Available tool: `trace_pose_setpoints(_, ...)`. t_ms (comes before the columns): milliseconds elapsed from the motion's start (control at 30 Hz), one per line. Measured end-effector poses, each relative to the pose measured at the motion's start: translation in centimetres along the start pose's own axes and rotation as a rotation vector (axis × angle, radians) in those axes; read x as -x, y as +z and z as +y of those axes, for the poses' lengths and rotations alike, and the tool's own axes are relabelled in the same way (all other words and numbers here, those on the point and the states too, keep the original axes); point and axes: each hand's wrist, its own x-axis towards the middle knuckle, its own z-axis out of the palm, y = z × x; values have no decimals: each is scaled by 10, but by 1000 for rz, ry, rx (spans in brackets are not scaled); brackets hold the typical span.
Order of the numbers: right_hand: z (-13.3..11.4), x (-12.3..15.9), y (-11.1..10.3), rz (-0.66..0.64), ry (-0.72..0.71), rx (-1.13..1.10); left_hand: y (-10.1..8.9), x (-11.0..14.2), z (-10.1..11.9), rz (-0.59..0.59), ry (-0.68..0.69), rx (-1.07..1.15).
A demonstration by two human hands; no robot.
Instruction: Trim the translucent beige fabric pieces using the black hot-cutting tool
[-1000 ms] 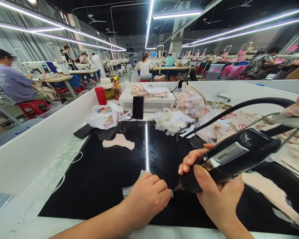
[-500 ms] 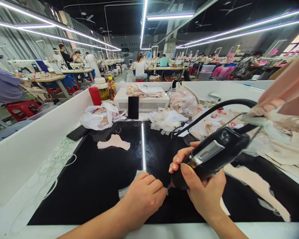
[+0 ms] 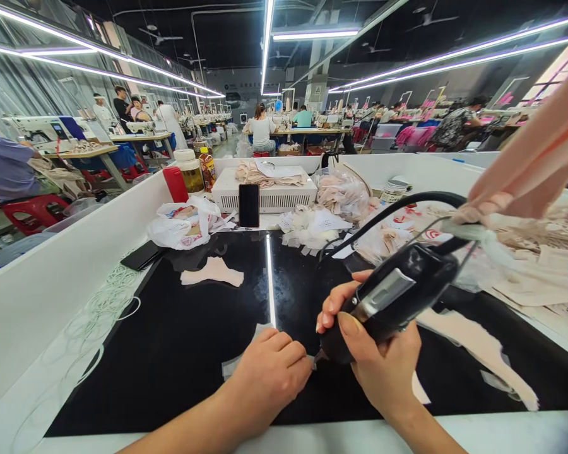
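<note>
My right hand (image 3: 383,353) is wrapped round a black corded handheld power tool (image 3: 402,287) with a metal lever on its side. The tool tilts down to the left, its narrow tip close to my left fingertips. With fingers curled, my left hand (image 3: 272,366) presses a thin, sheer grey fabric piece (image 3: 233,367) against the black table top (image 3: 170,353). Most of that piece is hidden under the hand. A peach fabric piece (image 3: 212,271) lies flat beyond my left hand. To the right of the tool lies a longer peach piece (image 3: 478,347) with sheer bits along its edge.
A twisted pink cloth (image 3: 515,170) is tied at the tool's rear by its cord. At the back stand a phone (image 3: 248,205) and a white vented box (image 3: 222,197). Plastic bags (image 3: 184,224) and scraps lie around. Pale cord (image 3: 94,315) is heaped at left by a low white wall.
The view has shifted slightly, so things sit a little farther left. Both hands and the tool keep nearly the same places relative to the sheer piece.
</note>
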Motion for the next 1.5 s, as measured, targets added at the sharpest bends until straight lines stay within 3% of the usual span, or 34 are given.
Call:
trace_pose_setpoints(433, -2, 4, -2, -29, 28, -17, -6, -2, 0, -31, -6, 44)
trace_pose_setpoints(600, -13, -5, -7, -15, 27, 90, -29, 4, 1, -32, -54, 200)
trace_pose_setpoints(733, -26, -12, -1, 23, 26, 392, -58, 33, -8, -18, -210, 222)
trace_pose_setpoints(833, -29, -11, 13, 79, -11, 262, -73, 60, -14, -17, -401, 191)
trace_pose_setpoints(933, -24, -7, 30, 56, -26, 105, -81, 77, -11, -43, -562, 171)
trace_pose_setpoints(1067, -10, 3, 57, -59, -17, 5, -79, 86, -8, -34, -650, 193)
trace_pose_setpoints(1233, 7, 14, 89, -68, -20, -71, -68, 91, -11, 18, -649, 222)
trace_pose_setpoints(1500, 13, 17, 86, -179, 6, -89, -66, 86, -9, 41, -587, 226)
